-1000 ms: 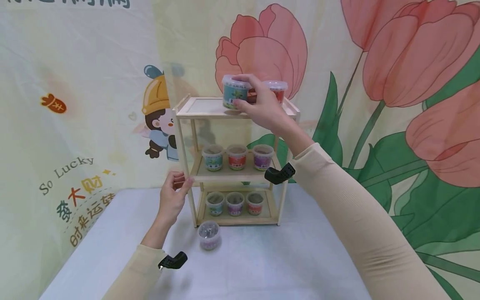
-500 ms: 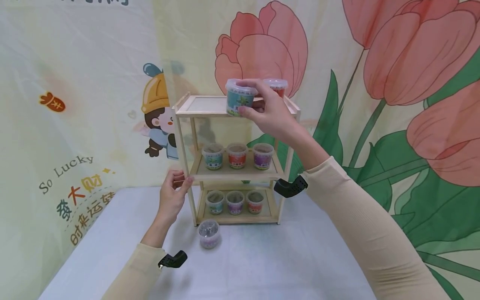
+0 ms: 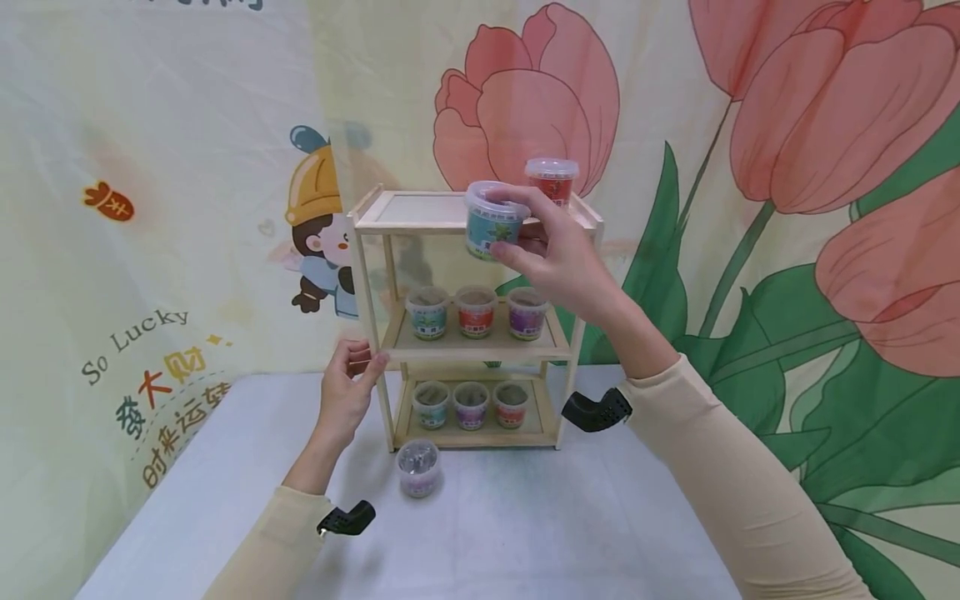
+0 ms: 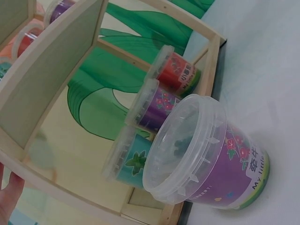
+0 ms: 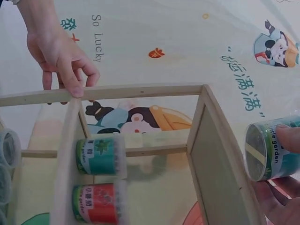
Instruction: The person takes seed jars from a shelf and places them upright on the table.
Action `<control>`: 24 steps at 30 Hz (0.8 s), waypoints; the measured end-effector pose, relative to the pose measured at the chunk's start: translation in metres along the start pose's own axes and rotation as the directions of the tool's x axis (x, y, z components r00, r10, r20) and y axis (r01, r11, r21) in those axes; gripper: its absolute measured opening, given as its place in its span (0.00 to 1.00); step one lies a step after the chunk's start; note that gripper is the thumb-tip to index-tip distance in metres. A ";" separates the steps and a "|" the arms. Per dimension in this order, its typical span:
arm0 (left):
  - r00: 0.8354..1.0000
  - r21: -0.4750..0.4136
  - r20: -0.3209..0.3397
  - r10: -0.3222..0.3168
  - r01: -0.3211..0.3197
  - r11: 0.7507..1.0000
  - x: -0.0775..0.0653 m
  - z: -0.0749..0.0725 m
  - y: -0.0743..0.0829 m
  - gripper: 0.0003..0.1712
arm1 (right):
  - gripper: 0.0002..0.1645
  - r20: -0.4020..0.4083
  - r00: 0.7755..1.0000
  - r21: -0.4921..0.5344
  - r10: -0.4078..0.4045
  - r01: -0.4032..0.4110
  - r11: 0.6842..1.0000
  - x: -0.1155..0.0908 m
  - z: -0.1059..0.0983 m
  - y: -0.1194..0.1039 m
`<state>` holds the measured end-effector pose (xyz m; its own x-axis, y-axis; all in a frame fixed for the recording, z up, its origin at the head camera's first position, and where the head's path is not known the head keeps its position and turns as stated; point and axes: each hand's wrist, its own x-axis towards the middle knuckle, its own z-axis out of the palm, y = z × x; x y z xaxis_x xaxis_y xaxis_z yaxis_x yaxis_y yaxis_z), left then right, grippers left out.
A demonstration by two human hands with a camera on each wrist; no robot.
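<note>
Now left hand [image 3: 347, 387] grips the wooden rack [image 3: 476, 354] at nine o'clock; at twelve, right hand [image 3: 566, 258] pinches the teal-labelled tub [image 3: 490, 220] before the top shelf [image 3: 420, 208]; a loosened pinch could drop it!

The right hand [image 5: 277, 204] grips a teal tub [image 5: 271, 153] beside the shelf [image 5: 219, 159]; the left hand [image 5: 62, 57] seemingly pinches its frame.
</note>
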<state>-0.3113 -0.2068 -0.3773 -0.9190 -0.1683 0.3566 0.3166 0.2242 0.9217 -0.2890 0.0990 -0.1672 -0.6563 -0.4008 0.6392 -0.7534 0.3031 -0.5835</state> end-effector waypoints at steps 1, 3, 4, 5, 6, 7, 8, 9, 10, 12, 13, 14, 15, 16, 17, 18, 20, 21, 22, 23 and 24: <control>1.000 0.002 -0.002 0.003 -0.003 1.000 0.002 0.000 -0.004 0.22 | 0.36 0.000 1.000 -0.017 -0.006 0.006 1.000 -0.003 0.001 0.001; 1.000 0.004 -0.008 0.013 -0.013 1.000 0.007 0.000 -0.013 0.22 | 0.35 0.008 1.000 -0.027 -0.016 0.016 1.000 -0.010 0.003 0.004; 1.000 0.003 -0.010 0.019 -0.019 1.000 0.008 0.000 -0.016 0.23 | 0.35 0.011 1.000 -0.027 -0.022 0.022 0.999 -0.014 0.005 0.006; 1.000 0.001 -0.012 0.027 -0.027 1.000 0.008 0.000 -0.018 0.23 | 0.35 0.014 1.000 -0.028 -0.028 0.028 0.999 -0.017 0.007 0.008; 0.999 -0.002 -0.014 0.034 -0.034 0.999 0.008 -0.001 -0.019 0.24 | 0.35 0.015 0.999 -0.025 -0.032 0.032 0.999 -0.020 0.009 0.010; 0.999 -0.003 -0.015 0.038 -0.038 0.999 0.008 -0.001 -0.020 0.24 | 0.35 0.016 0.999 -0.019 -0.037 0.037 0.999 -0.023 0.011 0.012; 0.999 -0.005 -0.016 0.040 -0.040 0.999 0.008 -0.001 -0.020 0.24 | 0.35 0.016 0.999 -0.007 -0.037 0.037 0.999 -0.026 0.013 0.015; 0.999 -0.008 -0.016 0.043 -0.043 0.999 0.008 -0.001 -0.020 0.24 | 0.35 0.015 0.999 -0.001 -0.036 0.036 0.999 -0.029 0.015 0.017; 0.999 -0.009 -0.017 0.043 -0.043 0.999 0.008 -0.001 -0.020 0.24 | 0.35 0.013 0.999 0.006 -0.038 0.037 0.999 -0.032 0.017 0.019; 0.999 -0.010 -0.017 0.042 -0.043 0.999 0.007 0.000 -0.020 0.24 | 0.35 0.011 0.999 0.025 -0.039 0.039 0.999 -0.039 0.022 0.024; 0.999 -0.010 -0.017 0.039 -0.039 0.999 0.007 0.000 -0.019 0.24 | 0.35 0.011 0.999 0.031 -0.039 0.039 0.999 -0.042 0.024 0.026; 0.999 -0.011 -0.016 0.036 -0.036 0.999 0.007 0.000 -0.018 0.23 | 0.35 0.009 0.999 0.033 -0.036 0.036 0.999 -0.046 0.025 0.028; 0.999 -0.011 -0.014 0.032 -0.032 0.999 0.007 0.000 -0.017 0.23 | 0.35 0.007 0.999 0.033 -0.033 0.033 0.999 -0.049 0.027 0.030; 1.000 -0.011 -0.013 0.027 -0.027 1.000 0.007 0.000 -0.015 0.22 | 0.35 0.005 1.000 0.034 -0.031 0.031 0.999 -0.053 0.029 0.032; 1.000 -0.013 -0.010 0.021 -0.021 1.000 0.006 0.001 -0.012 0.22 | 0.35 0.003 1.000 0.036 -0.026 0.026 0.999 -0.056 0.031 0.034; 1.000 -0.013 -0.008 0.016 -0.017 1.000 0.005 0.001 -0.008 0.21 | 0.35 0.001 1.000 0.040 -0.020 0.020 0.999 -0.060 0.033 0.036; 1.000 -0.013 -0.004 0.008 -0.008 1.000 0.001 0.001 0.000 0.20 | 0.36 0.001 1.000 0.049 -0.006 0.006 0.999 -0.067 0.038 0.040; 1.000 -0.013 -0.003 0.006 -0.006 1.000 -0.001 0.000 0.003 0.20 | 0.36 0.002 1.000 0.058 0.000 -0.001 0.998 -0.070 0.040 0.043; 1.000 -0.009 -0.001 0.007 -0.007 1.000 -0.002 0.000 0.006 0.20 | 0.36 0.005 1.000 0.069 0.006 -0.007 0.998 -0.073 0.042 0.045; 1.000 -0.007 0.001 0.008 -0.008 1.000 -0.003 0.000 0.009 0.20 | 0.36 0.006 1.000 0.079 0.013 -0.014 0.997 -0.076 0.045 0.047; 1.000 -0.005 0.002 0.010 -0.010 1.000 -0.004 -0.001 0.011 0.20 | 0.36 0.008 1.000 0.086 0.020 -0.020 0.996 -0.079 0.047 0.050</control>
<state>-0.3040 -0.2043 -0.3690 -0.9160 -0.1641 0.3659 0.3273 0.2214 0.9186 -0.2724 0.1051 -0.2705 -0.6709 -0.4012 0.6237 -0.7335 0.2354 -0.6376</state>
